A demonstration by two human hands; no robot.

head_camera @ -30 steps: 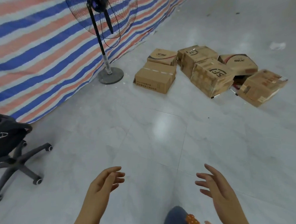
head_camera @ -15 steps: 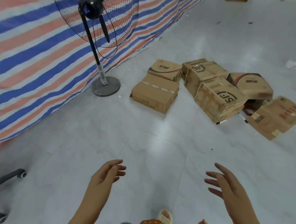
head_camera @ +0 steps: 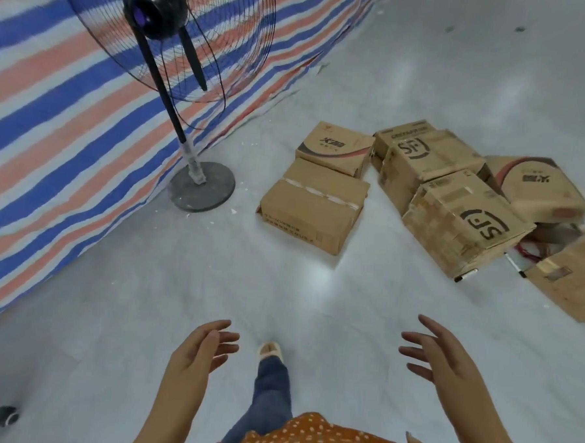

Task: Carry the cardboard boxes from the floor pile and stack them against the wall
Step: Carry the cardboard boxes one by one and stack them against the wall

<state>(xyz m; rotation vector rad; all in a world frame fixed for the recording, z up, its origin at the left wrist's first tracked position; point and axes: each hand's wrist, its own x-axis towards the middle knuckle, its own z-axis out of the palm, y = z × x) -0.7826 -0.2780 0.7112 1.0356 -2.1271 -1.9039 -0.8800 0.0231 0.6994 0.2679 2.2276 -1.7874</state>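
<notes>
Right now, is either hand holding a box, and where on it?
Nothing is held. The left hand and right hand are open above the floor, short of the cardboard boxes.

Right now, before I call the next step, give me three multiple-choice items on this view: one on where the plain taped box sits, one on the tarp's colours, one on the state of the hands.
1. The plain taped box lies:
A. right of the fan base
B. on the fan base
C. in the hands

2. The striped tarp is:
A. green and yellow
B. blue, red and white
C. black

3. The left hand and right hand are:
A. gripping a box
B. open, empty
C. pressing the tarp

Key: 1 A, bare floor separates them; 2 B, stripes show it; 3 B, fingers spread over the floor.
</notes>
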